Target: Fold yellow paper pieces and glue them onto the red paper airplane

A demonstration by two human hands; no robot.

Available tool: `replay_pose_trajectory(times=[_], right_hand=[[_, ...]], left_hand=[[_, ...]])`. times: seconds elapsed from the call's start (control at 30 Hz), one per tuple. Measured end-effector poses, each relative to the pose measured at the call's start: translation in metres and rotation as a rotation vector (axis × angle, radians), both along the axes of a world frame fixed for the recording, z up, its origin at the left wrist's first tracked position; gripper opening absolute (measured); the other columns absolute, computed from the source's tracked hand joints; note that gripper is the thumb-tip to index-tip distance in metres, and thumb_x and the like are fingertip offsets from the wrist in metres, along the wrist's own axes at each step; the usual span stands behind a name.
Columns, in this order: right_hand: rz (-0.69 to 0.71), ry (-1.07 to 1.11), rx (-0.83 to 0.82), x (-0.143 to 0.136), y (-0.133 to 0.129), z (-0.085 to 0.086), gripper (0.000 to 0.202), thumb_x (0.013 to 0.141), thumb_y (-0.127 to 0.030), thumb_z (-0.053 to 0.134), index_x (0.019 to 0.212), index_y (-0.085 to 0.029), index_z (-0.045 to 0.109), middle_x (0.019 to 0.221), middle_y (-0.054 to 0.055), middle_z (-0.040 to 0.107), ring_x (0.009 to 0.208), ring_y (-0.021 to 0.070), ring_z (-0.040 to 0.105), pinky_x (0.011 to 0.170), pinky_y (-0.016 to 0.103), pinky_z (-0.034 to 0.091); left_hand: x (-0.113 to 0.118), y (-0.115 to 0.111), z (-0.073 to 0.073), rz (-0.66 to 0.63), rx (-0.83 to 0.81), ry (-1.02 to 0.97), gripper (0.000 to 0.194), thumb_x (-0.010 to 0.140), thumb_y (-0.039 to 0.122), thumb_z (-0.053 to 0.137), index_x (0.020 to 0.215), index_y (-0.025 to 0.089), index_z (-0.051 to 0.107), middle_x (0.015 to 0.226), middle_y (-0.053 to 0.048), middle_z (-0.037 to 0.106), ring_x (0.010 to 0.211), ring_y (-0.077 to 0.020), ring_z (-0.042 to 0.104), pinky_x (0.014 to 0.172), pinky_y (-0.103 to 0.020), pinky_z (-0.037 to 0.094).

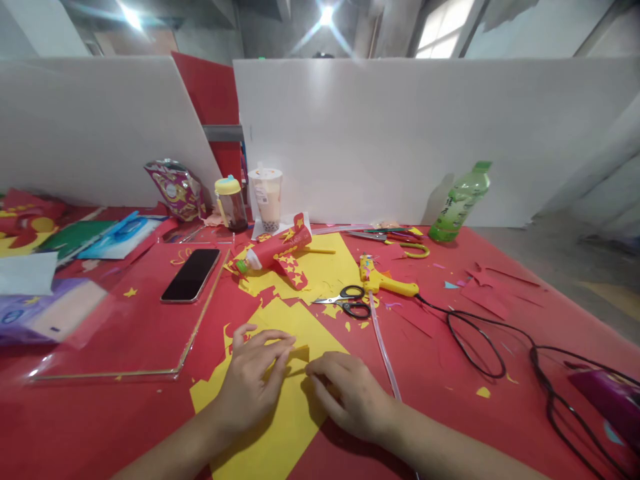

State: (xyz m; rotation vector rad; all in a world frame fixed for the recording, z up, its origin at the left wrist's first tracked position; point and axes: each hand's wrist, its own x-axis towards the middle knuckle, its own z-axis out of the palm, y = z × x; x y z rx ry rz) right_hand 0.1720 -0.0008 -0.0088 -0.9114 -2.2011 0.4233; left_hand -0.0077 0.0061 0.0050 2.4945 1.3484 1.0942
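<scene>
Between the thumb and fingers of my left hand (255, 373) is a small folded piece of yellow paper (301, 353). My right hand (353, 393) is closed in a pinch at the paper's lower right corner; its inner fingers are partly hidden. Both hands are over a large yellow sheet (280, 427) on the red-covered table. Just beyond it are black-handled scissors (350, 301) with their blades to the left. A yellow hot glue gun (387, 280) lies to their right, and a clear glue stick (384, 350) runs down beside my right hand.
A red paper-wrapped bottle with yellow stars (280, 252) lies beyond the sheet. Left are a phone (191, 275), a clear plastic sleeve (125, 340) and tissues (50, 310). A drink cup (267, 197), jar (231, 203) and green bottle (460, 203) stand behind. A black cord (493, 323) loops right.
</scene>
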Motion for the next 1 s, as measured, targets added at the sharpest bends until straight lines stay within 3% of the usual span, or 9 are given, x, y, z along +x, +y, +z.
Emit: replay_pose_trajectory(times=[0.13,0.23,0.4,0.73,1.0], right_hand=[[0.043,0.03,-0.252,-0.001,-0.001,0.006,0.019,0.079,-0.024,0.048,0.092,-0.014,0.058,0.076,0.008,0.065,0.062,0.0132,0.057,0.061,0.024,0.045],[-0.041,0.103,-0.513,-0.002,0.003,0.006,0.018,0.076,-0.025,0.052,0.09,-0.014,0.058,0.065,0.002,0.061,0.055,0.0108,0.054,0.054,0.021,0.044],[0.033,0.41,-0.778,-0.003,0.009,0.002,0.016,0.077,-0.026,0.051,0.089,-0.015,0.053,0.077,0.003,0.06,0.06,0.0096,0.057,0.057,0.023,0.046],[0.083,0.605,-0.973,-0.005,0.011,0.004,0.033,0.066,-0.038,0.064,0.087,-0.016,0.051,0.074,-0.001,0.055,0.06,0.0082,0.053,0.058,0.023,0.043],[0.039,0.582,-0.97,-0.003,0.014,0.0,0.03,0.063,-0.036,0.066,0.075,-0.017,0.047,0.061,-0.005,0.048,0.051,0.0061,0.045,0.049,0.02,0.036]], left_hand=[[0.003,-0.004,0.0,-0.069,0.061,-0.035,0.017,0.082,0.014,0.046,0.09,0.023,0.057,0.091,0.0,0.069,0.083,-0.0163,0.062,0.085,-0.038,0.03],[0.003,-0.005,0.0,-0.105,0.081,-0.045,0.016,0.08,0.012,0.05,0.089,0.023,0.057,0.091,0.001,0.069,0.082,-0.0158,0.063,0.086,-0.037,0.029],[0.004,-0.004,-0.001,-0.121,0.075,-0.042,0.01,0.079,0.014,0.052,0.079,0.022,0.057,0.085,0.002,0.07,0.076,-0.0149,0.064,0.086,-0.037,0.028],[0.004,-0.009,-0.004,-0.2,-0.017,0.076,0.017,0.084,0.014,0.041,0.079,0.022,0.056,0.116,-0.007,0.058,0.105,-0.0195,0.053,0.086,-0.038,0.036],[0.004,-0.005,-0.007,-0.266,-0.065,0.069,0.012,0.082,0.014,0.043,0.086,0.021,0.053,0.112,-0.007,0.059,0.106,-0.0194,0.05,0.085,-0.037,0.04]])
